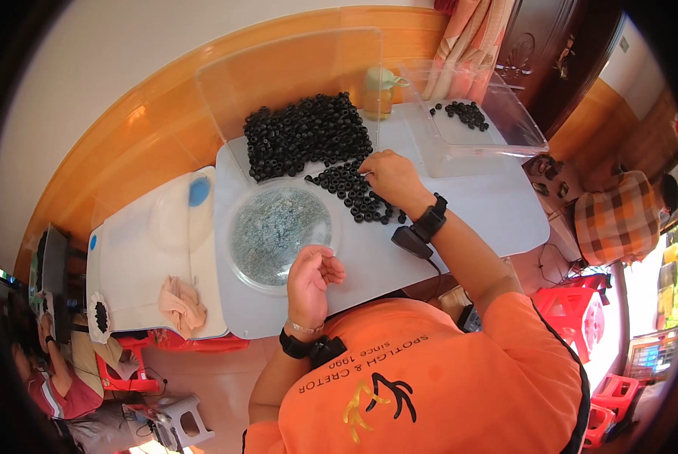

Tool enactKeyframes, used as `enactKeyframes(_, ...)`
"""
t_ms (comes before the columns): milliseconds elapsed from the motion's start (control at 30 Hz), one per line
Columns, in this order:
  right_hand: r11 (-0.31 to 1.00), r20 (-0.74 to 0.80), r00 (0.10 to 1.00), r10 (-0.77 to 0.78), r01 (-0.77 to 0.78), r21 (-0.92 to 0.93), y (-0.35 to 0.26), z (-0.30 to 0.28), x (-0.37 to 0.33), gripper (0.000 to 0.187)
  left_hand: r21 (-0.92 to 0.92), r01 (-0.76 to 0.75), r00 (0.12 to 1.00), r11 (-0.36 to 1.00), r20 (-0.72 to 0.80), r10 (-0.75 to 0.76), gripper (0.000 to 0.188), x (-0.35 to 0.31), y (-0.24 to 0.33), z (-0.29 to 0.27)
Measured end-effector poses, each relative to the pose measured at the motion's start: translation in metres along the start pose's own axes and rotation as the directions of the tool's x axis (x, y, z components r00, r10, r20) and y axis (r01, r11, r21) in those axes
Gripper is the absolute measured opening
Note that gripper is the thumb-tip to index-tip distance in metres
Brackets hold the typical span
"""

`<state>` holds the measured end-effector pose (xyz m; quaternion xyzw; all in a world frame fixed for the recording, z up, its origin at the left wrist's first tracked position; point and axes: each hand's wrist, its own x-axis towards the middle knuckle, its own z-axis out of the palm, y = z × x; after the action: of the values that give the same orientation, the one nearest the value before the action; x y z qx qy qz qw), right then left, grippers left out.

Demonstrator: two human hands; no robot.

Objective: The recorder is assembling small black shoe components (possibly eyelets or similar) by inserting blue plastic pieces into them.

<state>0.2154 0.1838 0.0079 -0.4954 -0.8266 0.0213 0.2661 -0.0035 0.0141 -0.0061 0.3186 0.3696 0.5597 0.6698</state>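
Black rings (308, 136) under right hand (392, 178), beside clear round dish (278, 227).

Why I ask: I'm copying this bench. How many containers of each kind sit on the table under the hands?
Clear rectangular bins: 2
Round clear dish: 1
Green-lidded jar: 1
Total: 4
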Motion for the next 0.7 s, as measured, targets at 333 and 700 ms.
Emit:
enactKeyframes(333, 0.987, 0.035, 0.997, 0.065, -0.070, 0.146, 0.004, 0.007, 0.008, 0.018, -0.013, 0.032, 0.999, 0.999, 0.001, -0.032, 0.024, 0.002, 0.003, -0.005)
enactKeyframes(700, 0.807, -0.065, 0.948, -0.312, 0.300, 0.508, -0.100, -0.047, -0.045, 0.036, 0.102, -0.055, 0.998, 0.993, 0.037, 0.052, 0.028, 0.018, 0.009, 0.022)
